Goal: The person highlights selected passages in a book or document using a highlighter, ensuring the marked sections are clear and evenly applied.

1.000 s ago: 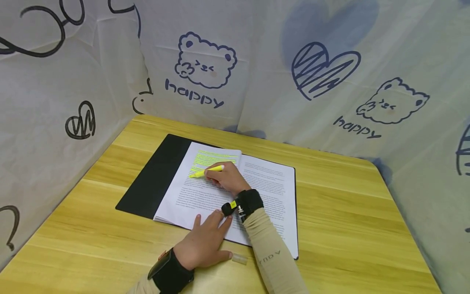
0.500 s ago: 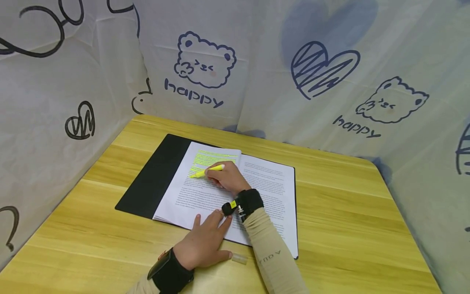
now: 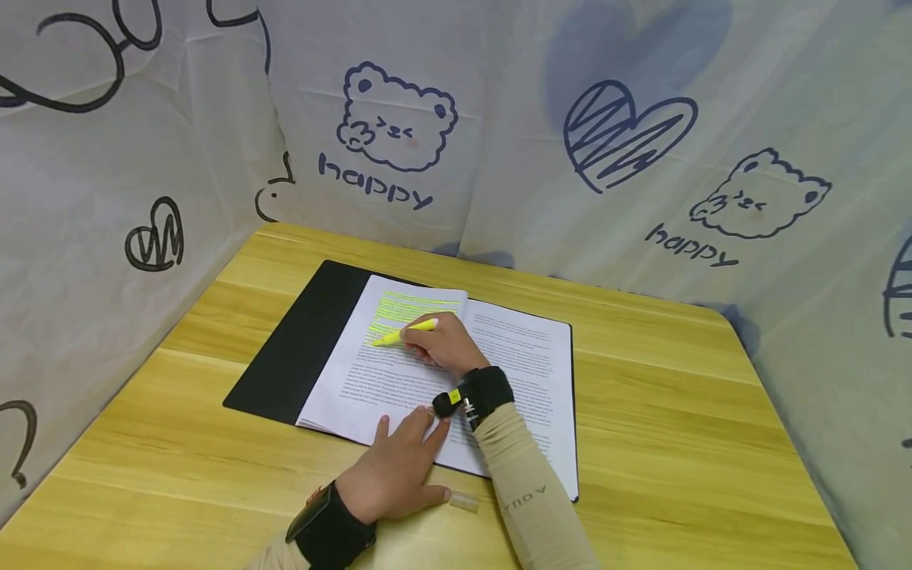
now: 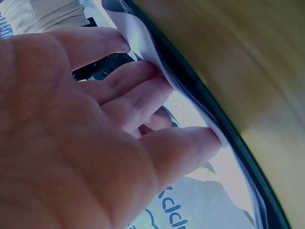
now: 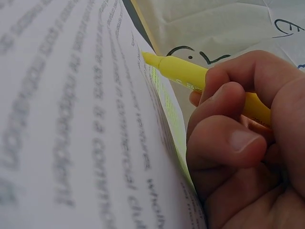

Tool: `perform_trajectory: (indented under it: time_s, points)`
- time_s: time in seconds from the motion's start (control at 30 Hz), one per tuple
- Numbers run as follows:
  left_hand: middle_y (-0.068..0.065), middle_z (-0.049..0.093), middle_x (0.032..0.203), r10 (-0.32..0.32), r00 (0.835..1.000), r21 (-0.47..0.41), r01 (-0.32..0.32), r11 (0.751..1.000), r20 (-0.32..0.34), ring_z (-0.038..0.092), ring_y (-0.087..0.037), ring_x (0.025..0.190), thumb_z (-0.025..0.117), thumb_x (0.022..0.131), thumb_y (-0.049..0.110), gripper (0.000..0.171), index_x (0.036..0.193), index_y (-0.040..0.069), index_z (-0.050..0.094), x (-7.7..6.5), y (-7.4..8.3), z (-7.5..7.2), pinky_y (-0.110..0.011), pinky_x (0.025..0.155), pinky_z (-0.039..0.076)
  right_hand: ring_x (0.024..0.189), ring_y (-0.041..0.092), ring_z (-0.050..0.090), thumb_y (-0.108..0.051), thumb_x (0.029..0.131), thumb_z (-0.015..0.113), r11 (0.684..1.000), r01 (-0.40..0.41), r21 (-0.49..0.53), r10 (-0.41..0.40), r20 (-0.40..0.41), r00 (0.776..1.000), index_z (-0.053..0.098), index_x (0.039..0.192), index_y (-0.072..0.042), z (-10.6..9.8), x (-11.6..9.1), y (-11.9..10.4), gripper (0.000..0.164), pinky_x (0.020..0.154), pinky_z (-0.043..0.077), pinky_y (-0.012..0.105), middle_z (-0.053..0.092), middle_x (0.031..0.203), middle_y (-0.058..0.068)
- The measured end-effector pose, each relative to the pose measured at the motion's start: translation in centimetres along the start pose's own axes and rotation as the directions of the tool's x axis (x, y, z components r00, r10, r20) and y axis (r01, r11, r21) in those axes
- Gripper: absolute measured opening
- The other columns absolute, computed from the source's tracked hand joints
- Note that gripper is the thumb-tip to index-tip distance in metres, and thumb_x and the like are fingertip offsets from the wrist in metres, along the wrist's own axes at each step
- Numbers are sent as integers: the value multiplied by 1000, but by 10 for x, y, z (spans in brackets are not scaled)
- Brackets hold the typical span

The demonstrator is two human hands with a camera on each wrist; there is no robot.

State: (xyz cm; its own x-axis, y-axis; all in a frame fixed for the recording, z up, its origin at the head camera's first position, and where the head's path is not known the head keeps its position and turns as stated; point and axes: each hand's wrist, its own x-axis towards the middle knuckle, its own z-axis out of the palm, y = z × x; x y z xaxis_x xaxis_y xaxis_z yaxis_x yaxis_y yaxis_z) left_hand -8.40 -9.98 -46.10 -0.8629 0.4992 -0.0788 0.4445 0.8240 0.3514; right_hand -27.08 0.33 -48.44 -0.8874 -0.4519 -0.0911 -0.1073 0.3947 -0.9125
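My right hand (image 3: pixel 445 346) pinches a yellow highlighter (image 3: pixel 389 338), its tip on the printed left page (image 3: pixel 378 380) just below several highlighted lines (image 3: pixel 393 307). Seen in the right wrist view, the highlighter (image 5: pixel 183 72) lies between curled fingers, its tip at the paper. My left hand (image 3: pixel 393 476) rests with spread fingers on the lower edge of the pages. From the left wrist view, the fingertips of that hand (image 4: pixel 86 129) touch the paper's edge. Its thumb is by a small clear cap (image 3: pixel 465 501) on the table.
The pages lie in an open black folder (image 3: pixel 285 356) on a wood-grain table (image 3: pixel 670 427). The right page (image 3: pixel 520 380) is printed, partly under the right forearm. A white curtain (image 3: pixel 513 198) with bear and heart drawings hangs behind the table and at its sides.
The highlighter's tip has shifted slightly to the right along the text, together with my right hand. My left hand stays in place.
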Motion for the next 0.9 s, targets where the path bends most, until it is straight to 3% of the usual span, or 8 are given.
perform_trajectory:
  time_s: [0.5,0.9]
  points:
    - [-19,33,148,-3,1000,-26,3,1000,-2,27,-29,138,64,83,52,82,144,2,40,-1,1,-1,-68,99,27,48,21,42,-36,86,65,996,84,10,-84,5,996,68,73,-9,-5,-2,4,31,47,33,30,49,58,7]
    - [-18,33,148,-6,1000,-30,6,1000,3,27,-29,138,65,83,51,83,144,2,39,-1,1,-1,-68,100,26,48,21,42,-37,87,64,997,40,-60,-40,7,999,67,72,-8,-8,-4,0,32,49,32,31,48,58,6]
